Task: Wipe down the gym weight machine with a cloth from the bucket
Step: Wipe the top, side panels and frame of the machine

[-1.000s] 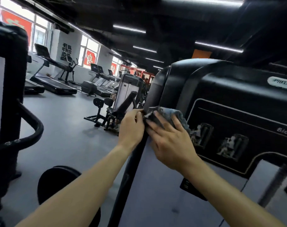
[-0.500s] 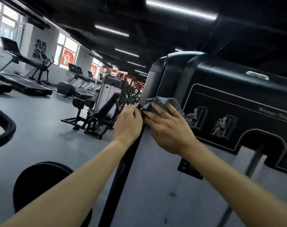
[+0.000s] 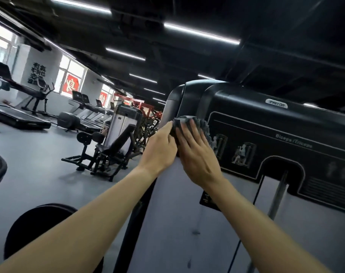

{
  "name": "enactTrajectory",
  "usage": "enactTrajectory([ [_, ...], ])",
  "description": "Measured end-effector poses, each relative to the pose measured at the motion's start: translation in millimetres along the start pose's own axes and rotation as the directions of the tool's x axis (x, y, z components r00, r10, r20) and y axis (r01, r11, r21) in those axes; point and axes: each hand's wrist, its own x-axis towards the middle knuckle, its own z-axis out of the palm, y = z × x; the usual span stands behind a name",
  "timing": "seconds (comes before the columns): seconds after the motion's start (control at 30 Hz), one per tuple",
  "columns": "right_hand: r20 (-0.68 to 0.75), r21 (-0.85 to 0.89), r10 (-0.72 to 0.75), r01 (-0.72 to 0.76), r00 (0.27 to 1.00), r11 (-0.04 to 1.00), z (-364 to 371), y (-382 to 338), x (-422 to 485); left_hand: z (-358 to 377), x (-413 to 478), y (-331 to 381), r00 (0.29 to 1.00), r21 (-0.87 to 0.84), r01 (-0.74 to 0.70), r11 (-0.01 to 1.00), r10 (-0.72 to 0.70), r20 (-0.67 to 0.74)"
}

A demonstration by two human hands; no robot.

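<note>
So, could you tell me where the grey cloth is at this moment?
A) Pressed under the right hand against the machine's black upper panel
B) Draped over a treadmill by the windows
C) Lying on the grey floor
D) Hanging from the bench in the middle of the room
A: the right hand lies with straight fingers over the grey cloth, holding it against the black upper panel, with the left hand right beside it.
</note>
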Motion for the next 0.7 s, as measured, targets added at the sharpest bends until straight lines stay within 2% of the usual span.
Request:
enactTrajectory([
  [0.1, -0.061, 0.019, 0.122, -0.121, 0.991, 0.992, -11, 25, 25, 5, 2, 6, 0.995, 0.047, -0.059, 0.997, 0.055, 0.078],
  [0.3, -0.126, 0.097, 0.291, -0.280, 0.948, 0.955, -6, 7, 23, 19, -4, 10, 0.994, 0.228, -0.079, 0.970, 0.060, 0.087],
  [0.37, -0.113, 0.088, 0.279, -0.270, 0.954, 0.959, 0, -1, 6, 21, -4, 10, 0.992, 0.242, -0.086, 0.967, 0.061, 0.108],
  [0.5, -0.091, -0.010, 0.147, -0.148, 0.985, 0.989, -7, 27, -2, 23, 4, 7, 0.990, 0.329, -0.093, 0.940, 0.051, 0.134],
  [0.6, -0.129, 0.014, 0.256, -0.256, 0.958, 0.966, -20, 49, 22, 24, 11, 6, 0.991, 0.436, -0.097, 0.895, 0.045, 0.127],
  [0.7, -0.146, 0.131, 0.359, -0.342, 0.922, 0.930, -21, 40, 32, 26, 14, 9, 0.994, 0.435, -0.084, 0.897, 0.044, 0.101],
])
